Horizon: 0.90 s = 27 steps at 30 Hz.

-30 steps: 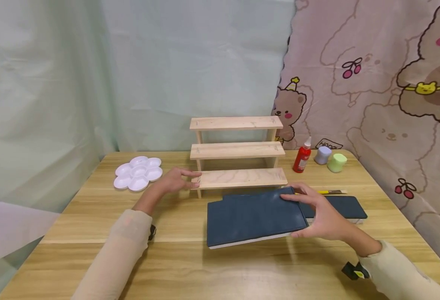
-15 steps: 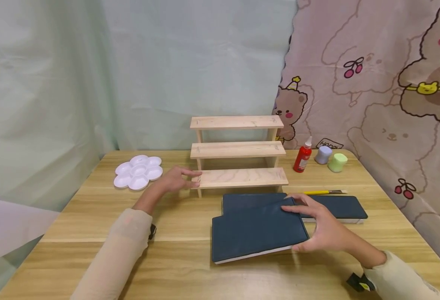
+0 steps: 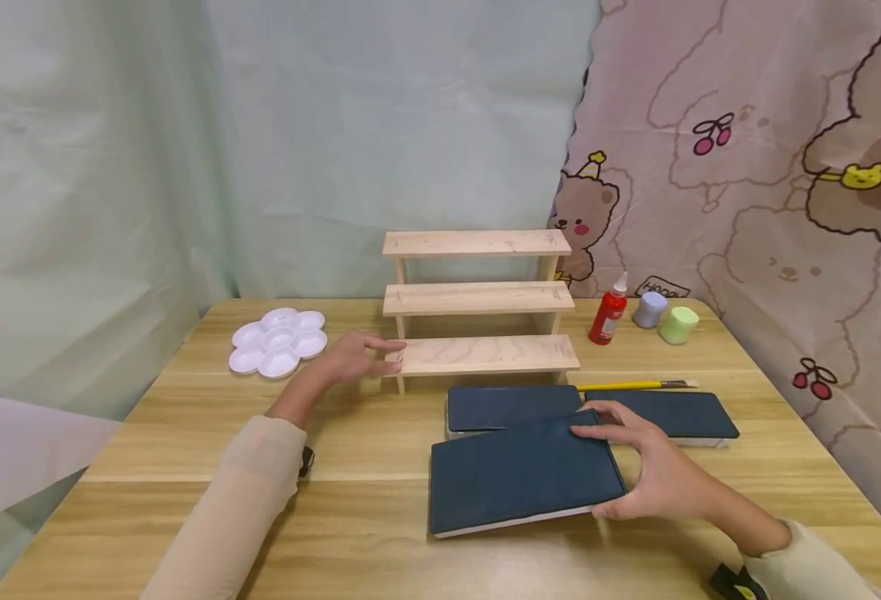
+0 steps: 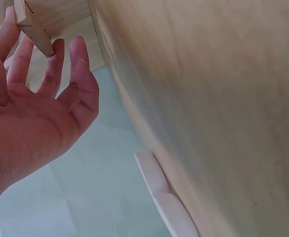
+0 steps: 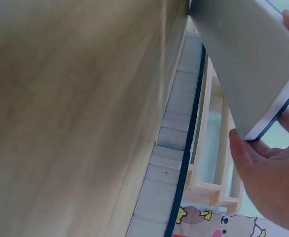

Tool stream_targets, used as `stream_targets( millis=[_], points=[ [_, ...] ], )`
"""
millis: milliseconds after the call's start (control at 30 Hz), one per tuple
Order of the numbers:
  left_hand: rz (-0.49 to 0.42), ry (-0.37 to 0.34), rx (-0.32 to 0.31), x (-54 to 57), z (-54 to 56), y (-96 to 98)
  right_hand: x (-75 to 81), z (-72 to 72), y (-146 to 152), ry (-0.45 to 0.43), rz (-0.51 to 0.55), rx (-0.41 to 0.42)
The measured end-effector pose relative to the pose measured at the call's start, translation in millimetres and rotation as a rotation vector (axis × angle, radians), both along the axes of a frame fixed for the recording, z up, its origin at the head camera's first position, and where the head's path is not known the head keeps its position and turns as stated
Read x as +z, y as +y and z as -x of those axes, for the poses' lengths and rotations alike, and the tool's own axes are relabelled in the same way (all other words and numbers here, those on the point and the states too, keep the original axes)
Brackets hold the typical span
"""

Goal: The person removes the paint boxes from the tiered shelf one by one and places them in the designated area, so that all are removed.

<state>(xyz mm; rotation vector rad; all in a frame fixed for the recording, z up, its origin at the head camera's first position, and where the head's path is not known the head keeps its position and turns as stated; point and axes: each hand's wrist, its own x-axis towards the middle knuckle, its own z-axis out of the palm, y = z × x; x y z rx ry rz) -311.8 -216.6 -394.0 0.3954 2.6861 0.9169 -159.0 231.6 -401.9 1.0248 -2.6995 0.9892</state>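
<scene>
My right hand (image 3: 653, 471) grips the right end of a flat panel (image 3: 526, 475) with a dark blue top and white underside. In the right wrist view, the panel (image 5: 248, 54) slants, its near end raised and its far corner at or close to the table. My left hand (image 3: 350, 358) pinches the left end of the lowest board of a three-tier wooden display stand (image 3: 485, 354), with fingers on both sides of the board end (image 4: 36, 32) in the left wrist view. Two narrower blue-topped pieces, left (image 3: 515, 407) and right (image 3: 665, 414), lie before the stand.
A white flower-shaped paint palette (image 3: 278, 340) lies at the left. At the back right stand a red bottle (image 3: 608, 317), a lilac jar (image 3: 651, 309) and a green jar (image 3: 678, 325). A yellow-handled paintbrush (image 3: 623, 385) lies behind the blue-topped pieces. Curtains hang behind the table.
My right hand has brought the blue panel down and toward me, slightly right, showing more of the left narrow piece behind it. The left hand has stayed on the stand.
</scene>
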Motion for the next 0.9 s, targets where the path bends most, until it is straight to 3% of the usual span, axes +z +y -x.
stream_targets(
  millis=[233,400,700,900],
  points=[
    [-0.007,0.008,0.008,0.8,-0.6,-1.0,-0.7,-7.1,0.9,-0.183,0.0,-0.034],
    [-0.017,0.007,0.003,-0.6,-0.8,-1.5,-0.5,-9.8,-0.8,-0.285,-0.073,-0.079],
    [-0.042,0.006,0.007,-3.7,-1.2,-1.2,-6.2,-14.3,-6.6,-0.321,-0.116,-0.082],
    [-0.035,0.014,0.007,-4.1,-1.8,-0.8,-13.0,-14.0,-8.6,-0.299,-0.166,-0.102]
  ],
)
